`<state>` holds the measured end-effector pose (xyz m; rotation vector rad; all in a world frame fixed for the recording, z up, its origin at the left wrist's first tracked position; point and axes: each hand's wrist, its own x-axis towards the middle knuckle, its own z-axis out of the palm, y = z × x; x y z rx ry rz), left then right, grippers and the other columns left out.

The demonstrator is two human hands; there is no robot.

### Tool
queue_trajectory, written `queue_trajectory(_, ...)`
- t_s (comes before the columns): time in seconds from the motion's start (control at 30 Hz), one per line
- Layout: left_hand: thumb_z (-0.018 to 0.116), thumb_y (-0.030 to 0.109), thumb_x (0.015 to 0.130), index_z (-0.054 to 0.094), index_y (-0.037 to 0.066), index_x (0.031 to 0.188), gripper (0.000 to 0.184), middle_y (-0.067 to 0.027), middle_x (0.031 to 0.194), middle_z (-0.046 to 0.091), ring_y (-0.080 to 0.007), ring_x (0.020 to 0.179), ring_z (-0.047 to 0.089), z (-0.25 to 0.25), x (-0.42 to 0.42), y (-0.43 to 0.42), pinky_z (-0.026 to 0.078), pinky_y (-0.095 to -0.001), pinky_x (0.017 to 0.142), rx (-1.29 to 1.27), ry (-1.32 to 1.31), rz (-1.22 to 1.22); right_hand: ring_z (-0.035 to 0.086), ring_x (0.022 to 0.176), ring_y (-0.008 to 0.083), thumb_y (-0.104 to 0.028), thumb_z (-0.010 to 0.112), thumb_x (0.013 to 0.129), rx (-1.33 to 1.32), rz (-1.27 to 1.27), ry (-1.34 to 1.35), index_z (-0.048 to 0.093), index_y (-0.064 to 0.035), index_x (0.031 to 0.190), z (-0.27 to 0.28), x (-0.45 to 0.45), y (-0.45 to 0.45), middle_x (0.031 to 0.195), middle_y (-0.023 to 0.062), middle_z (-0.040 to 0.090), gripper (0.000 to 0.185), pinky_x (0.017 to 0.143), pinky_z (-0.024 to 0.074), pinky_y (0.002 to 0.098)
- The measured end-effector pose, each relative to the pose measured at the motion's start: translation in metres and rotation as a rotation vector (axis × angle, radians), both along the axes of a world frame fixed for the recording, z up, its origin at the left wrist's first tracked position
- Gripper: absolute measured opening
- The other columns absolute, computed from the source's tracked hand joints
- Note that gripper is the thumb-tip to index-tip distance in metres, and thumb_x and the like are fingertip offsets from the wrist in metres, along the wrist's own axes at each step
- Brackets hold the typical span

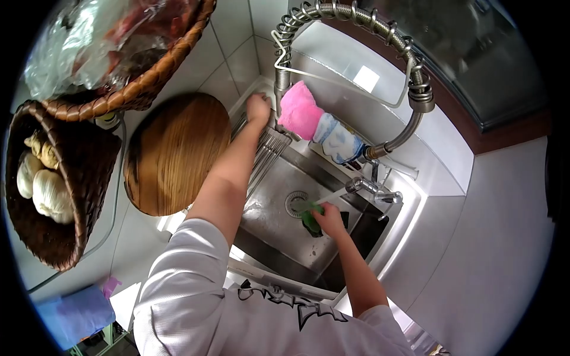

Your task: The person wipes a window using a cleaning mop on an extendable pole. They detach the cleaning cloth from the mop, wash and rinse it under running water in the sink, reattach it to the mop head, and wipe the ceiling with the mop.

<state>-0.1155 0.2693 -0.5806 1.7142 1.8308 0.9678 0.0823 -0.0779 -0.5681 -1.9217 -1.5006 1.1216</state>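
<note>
In the sink (pixel 285 178), my right hand (pixel 330 219) is closed on a small soft green piece (pixel 311 221), dark at its lower edge; its exact kind is unclear. A stream of water from the tap (pixel 363 185) runs down beside this hand, near the drain (pixel 296 203). My left hand (pixel 259 108) reaches to the back left corner of the sink, by the foot of the spring hose and the wire rack (pixel 268 154). Its fingers look curled, and whatever they may hold is hidden.
A round wooden board (pixel 178 154) leans left of the sink. Two woven baskets hang there, the lower basket (pixel 80 196) with garlic (pixel 52 196), the upper basket (pixel 160 86) with plastic bags. Behind the sink are a pink cloth (pixel 301 111), a blue-white cloth (pixel 337 139) and a spring hose (pixel 356 13).
</note>
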Motion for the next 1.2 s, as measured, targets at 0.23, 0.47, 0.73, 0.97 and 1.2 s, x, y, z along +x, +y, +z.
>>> queue_trajectory(0.23,0.060,0.015,0.073,0.069,0.000,0.087,0.022,-0.0258,0.084,0.063,-0.0417,0.082,0.062,0.002,0.004,-0.001,0.050,-0.0447,0.075,0.039,-0.038,0.091,0.063,0.071,0.0369,-0.021,0.069,0.078,-0.040,-0.037,0.041,0.066,0.0023,0.092,-0.002,-0.005,-0.001,0.075,0.0214,0.064,0.028,0.065,0.0492,0.0401)
queue_trajectory(0.47,0.059,0.016,0.075,0.069,0.001,0.085,0.020,-0.0244,0.082,0.063,-0.0417,0.081,0.062,-0.003,0.003,0.009,0.050,-0.0466,0.074,0.036,0.080,0.080,0.065,0.072,0.0336,-0.020,0.068,0.079,-0.058,-0.065,0.139,0.067,-0.0001,0.097,0.000,-0.008,-0.006,0.077,0.0206,0.065,0.027,0.065,0.0493,0.0376)
queue_trajectory(0.73,0.058,0.019,0.086,0.067,-0.001,0.082,0.022,-0.0203,0.073,0.064,-0.0373,0.069,0.063,0.061,-0.008,-0.063,0.049,-0.0395,0.062,0.170,-0.127,-0.090,0.064,0.072,0.0361,-0.023,0.067,0.080,0.047,-0.100,0.145,0.065,0.0002,0.096,-0.012,0.000,-0.014,0.077,0.0208,0.064,0.028,0.065,0.0486,0.0388)
queue_trajectory(0.97,0.063,0.011,0.089,0.064,-0.001,0.089,0.012,-0.0005,0.069,0.059,-0.0075,0.061,0.054,0.020,0.011,-0.233,0.043,-0.0235,0.055,-0.492,-0.555,-0.566,0.057,0.062,0.0276,-0.029,0.066,0.084,0.093,-0.052,0.074,0.059,0.0028,0.079,0.012,-0.005,0.008,0.065,0.0169,0.058,0.033,0.061,0.0449,0.0364)
queue_trajectory(1.2,0.060,0.013,0.089,0.051,-0.002,0.126,0.040,-0.0146,0.120,0.057,-0.0188,0.115,0.051,-0.013,0.047,-0.255,0.039,-0.0316,0.099,-0.606,-0.828,-0.814,0.059,0.063,0.0182,-0.033,0.063,0.088,0.316,-0.224,0.245,0.066,0.0032,0.088,0.018,-0.003,0.033,0.066,0.0135,0.062,0.036,0.061,0.0449,0.0337)
